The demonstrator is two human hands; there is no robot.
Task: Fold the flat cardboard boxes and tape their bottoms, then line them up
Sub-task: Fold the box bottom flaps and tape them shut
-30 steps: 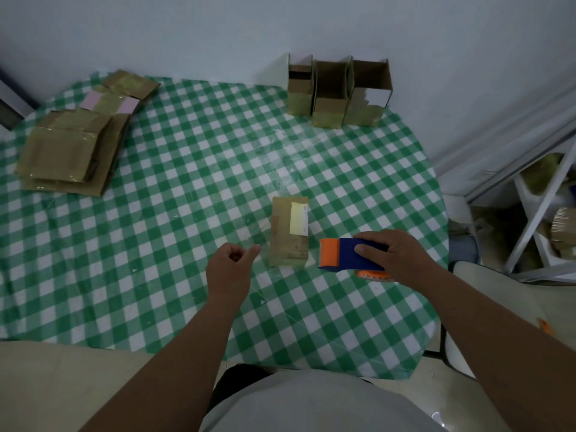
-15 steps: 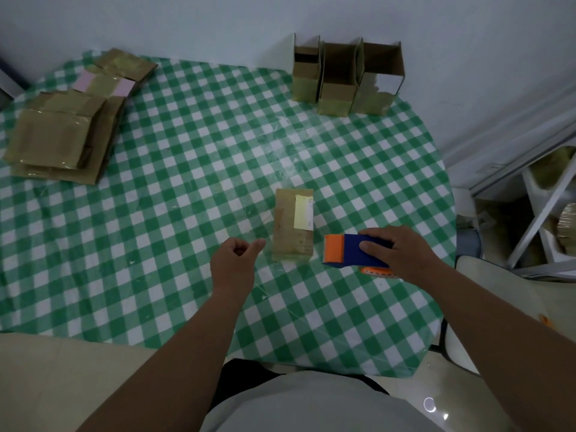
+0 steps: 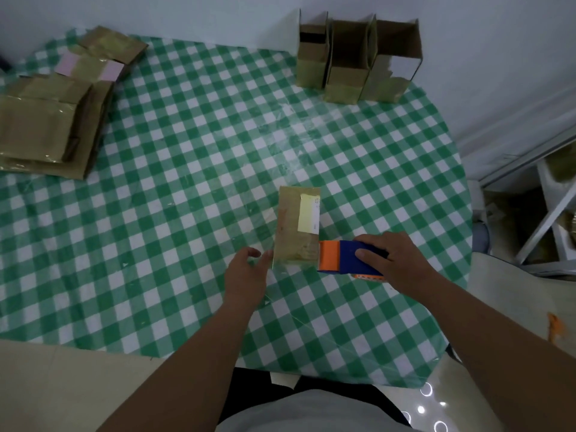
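My right hand [image 3: 402, 260] grips the blue and orange tape dispenser [image 3: 346, 256], its orange end touching the small brown cardboard box [image 3: 296, 227] lying mid-counter [image 3: 187, 182]. My left hand [image 3: 246, 275] sits just beside the box's near corner, fingers loosely curled, pinching what looks like clear tape, though I cannot tell for sure.

A round table [image 3: 187, 213] covered with a green-and-white checked cloth fills most of the view, pushed close to a plain pale wall [image 3: 187, 14] that runs along the top. To the right, a white metal-framed rack [image 3: 548, 219] stands on the floor, its contents too dim to make out. Pale glossy floor tiles [image 3: 430, 403] at the bottom right reflect small bright spots of light. The room is dimly, evenly lit.
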